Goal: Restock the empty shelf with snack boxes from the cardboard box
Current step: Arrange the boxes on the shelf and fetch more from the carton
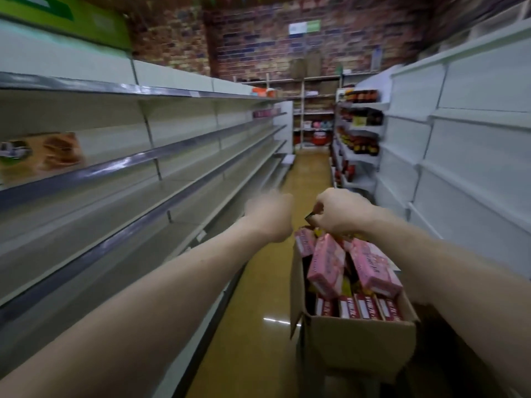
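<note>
Right hand: grip curled on a dark-cornered item, kind unclear. Just below it: brown cardboard box, glossy pink snack boxes. Left hand blurred, grip unreadable; flat grey shelf beside it.

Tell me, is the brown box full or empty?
Full. The cardboard box is open on top, with pink snack boxes heaped past its rim.

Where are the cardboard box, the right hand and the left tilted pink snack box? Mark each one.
cardboard box (359, 340): head view, on its plain front wall.
right hand (343, 212): head view, on the back of the hand.
left pink snack box (327, 262): head view, on its broad pink face.
</note>
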The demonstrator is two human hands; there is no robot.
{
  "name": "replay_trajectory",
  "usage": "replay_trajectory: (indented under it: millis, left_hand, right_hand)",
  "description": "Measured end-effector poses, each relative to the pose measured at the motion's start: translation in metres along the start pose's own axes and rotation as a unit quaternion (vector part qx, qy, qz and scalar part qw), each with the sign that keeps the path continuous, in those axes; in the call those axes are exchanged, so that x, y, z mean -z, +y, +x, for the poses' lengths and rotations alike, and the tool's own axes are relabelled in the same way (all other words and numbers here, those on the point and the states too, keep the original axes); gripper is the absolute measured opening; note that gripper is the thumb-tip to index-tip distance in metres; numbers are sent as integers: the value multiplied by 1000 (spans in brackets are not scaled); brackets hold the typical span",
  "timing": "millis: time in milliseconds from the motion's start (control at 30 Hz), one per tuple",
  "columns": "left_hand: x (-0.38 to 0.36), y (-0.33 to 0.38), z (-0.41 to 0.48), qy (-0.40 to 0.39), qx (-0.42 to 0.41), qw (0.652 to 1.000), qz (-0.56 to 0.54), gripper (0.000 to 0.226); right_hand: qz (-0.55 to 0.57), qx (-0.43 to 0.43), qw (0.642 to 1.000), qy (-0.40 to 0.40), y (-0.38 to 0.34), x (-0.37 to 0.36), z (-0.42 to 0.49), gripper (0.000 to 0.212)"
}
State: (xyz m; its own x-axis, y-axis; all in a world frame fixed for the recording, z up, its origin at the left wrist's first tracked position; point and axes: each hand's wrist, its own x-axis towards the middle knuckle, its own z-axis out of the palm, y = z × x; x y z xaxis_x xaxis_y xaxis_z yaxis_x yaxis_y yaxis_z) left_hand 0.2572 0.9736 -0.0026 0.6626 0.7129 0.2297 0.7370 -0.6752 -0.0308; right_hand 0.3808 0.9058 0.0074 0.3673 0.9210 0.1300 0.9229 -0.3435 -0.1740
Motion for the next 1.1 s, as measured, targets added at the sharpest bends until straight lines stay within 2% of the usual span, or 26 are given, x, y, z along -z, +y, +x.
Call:
replay_trajectory:
  millis: [267, 600, 833, 1033, 1100]
  left_hand:
    - [-47, 32, 112, -60, -57, 994, -69, 49]
    - [-114, 66, 215, -131, -61, 983, -115, 53]
    - [-171, 113, 280, -190, -19, 964, -184, 47]
    - [-242, 161, 312, -267, 45, 924, -271, 56]
    - [-265, 170, 317, -290, 82, 904, -302, 51]
  right_hand:
    - [30, -86, 996, -8, 91, -6, 70, 26]
    - [56, -150, 987, -27, 199, -38, 137, 27]
    - [63, -139, 983, -104, 264, -96, 193, 25]
    - [92, -143, 972, -165, 313, -156, 228, 23]
    - [105, -146, 967, -183, 325, -176, 235, 23]
